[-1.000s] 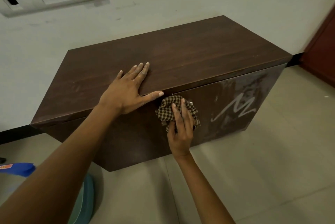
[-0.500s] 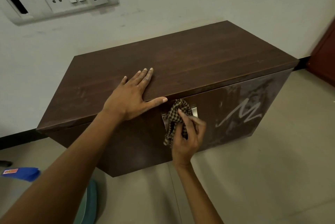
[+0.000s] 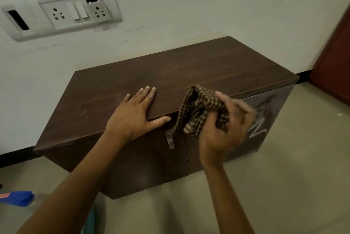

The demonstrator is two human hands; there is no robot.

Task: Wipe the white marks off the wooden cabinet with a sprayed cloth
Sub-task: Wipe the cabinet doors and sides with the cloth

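A low dark wooden cabinet (image 3: 189, 71) stands against the white wall. Its right door carries white zigzag marks (image 3: 259, 127) and a hazy smear above them. My left hand (image 3: 134, 116) lies flat on the cabinet top near the front edge, fingers straight, thumb over the edge. My right hand (image 3: 225, 131) grips a bunched brown checked cloth (image 3: 200, 108), held in the air in front of the doors, away from the wood. The hand hides part of the marks. A metal handle (image 3: 169, 140) shows on the left door below the cloth.
A white socket and switch panel (image 3: 62, 14) is on the wall at upper left. A dark red door (image 3: 337, 67) stands at the right edge. A blue object (image 3: 17, 197) lies on the tiled floor at lower left, with a teal thing (image 3: 91, 220) beside my left arm.
My right hand has lifted the cloth off the door front, up and to the right, and now grips it bunched in the air. The left hand stays flat on the top.
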